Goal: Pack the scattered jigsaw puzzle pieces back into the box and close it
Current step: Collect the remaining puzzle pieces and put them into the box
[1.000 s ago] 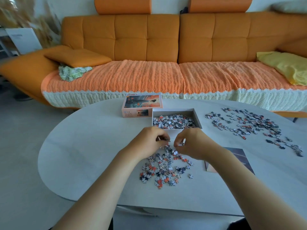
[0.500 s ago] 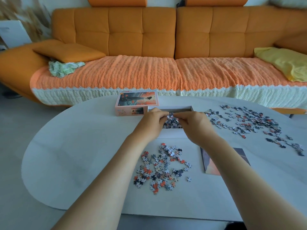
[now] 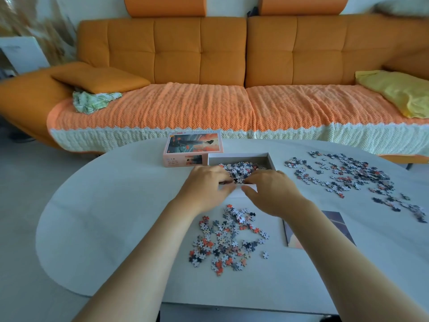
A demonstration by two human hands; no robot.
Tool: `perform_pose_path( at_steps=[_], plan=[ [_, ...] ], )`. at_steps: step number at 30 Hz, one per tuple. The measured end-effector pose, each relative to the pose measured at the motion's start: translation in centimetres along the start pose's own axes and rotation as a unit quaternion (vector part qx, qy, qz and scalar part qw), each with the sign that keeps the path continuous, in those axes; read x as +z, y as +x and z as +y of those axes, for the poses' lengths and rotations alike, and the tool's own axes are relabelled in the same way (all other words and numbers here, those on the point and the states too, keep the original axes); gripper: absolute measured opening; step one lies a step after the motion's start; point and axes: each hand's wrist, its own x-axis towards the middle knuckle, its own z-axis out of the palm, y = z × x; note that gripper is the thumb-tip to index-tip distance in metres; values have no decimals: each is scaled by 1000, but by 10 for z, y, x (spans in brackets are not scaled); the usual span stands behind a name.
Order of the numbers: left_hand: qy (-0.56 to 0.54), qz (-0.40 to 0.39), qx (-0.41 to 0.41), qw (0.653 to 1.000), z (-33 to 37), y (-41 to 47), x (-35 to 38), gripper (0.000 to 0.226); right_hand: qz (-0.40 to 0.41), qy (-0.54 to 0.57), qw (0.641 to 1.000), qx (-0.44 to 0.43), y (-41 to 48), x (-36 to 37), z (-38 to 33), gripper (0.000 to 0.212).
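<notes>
Both forearms enter from the bottom edge, elbows cut off. Btw them, nearest on the white table (image 3: 111, 217), lies a loose pile of puzzle pcs (image 3: 226, 238), orange, grey & white, w/ one stray pc (image 3: 265, 254) just to its R. The R forearm covers most of a picture sheet (image 3: 336, 225) lying flat beside that pile. Only its far R part and a near corner show, and the subject can't be made out.

Further in, both hands sit at the near wall of the open box (image 3: 271, 159). L hand (image 3: 205, 185): fingers curled down over the box's near L corner, tips tucked out of sight; can't tell if it grips any pcs. R hand (image 3: 272, 191): fingers loosely bent over the near edge, thumb stretched along the wall, nothing seen in it, though its fingertips are partly hidden too. The hands block the box's near part. Behind them a heap of pcs in the box (image 3: 241, 168) shows; its depth can't be judged.

The lid (image 3: 193, 147) lies just beside the box's L side, picture face up, print too small to read. To the R, apart from the box, a wide scatter of pcs (image 3: 343, 176) runs toward the table's R edge.

Beyond: an orange sofa (image 3: 199, 49) w/ a knit throw (image 3: 162, 108), an orange cushion (image 3: 99, 77) partly over a crumpled green cloth (image 3: 92, 102), and a yellow cloth (image 3: 399, 91) cut off by the R frame. The top L corner is blurred.
</notes>
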Motion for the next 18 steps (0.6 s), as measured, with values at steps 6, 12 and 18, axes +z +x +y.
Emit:
perform_pose_path(
  at_steps=[6,12,18],
  plan=[
    [62,-37,-18,997,5,-3,0,44,-35,36,998,-46,-4,2,-8,49],
    [74,-112,-10,991,5,-1,2,49,-14,17,1000,-9,-1,2,-1,45],
    [37,-15,0,999,5,-9,-5,43,144,137,976,-90,-3,-6,-2,27]
  ],
)
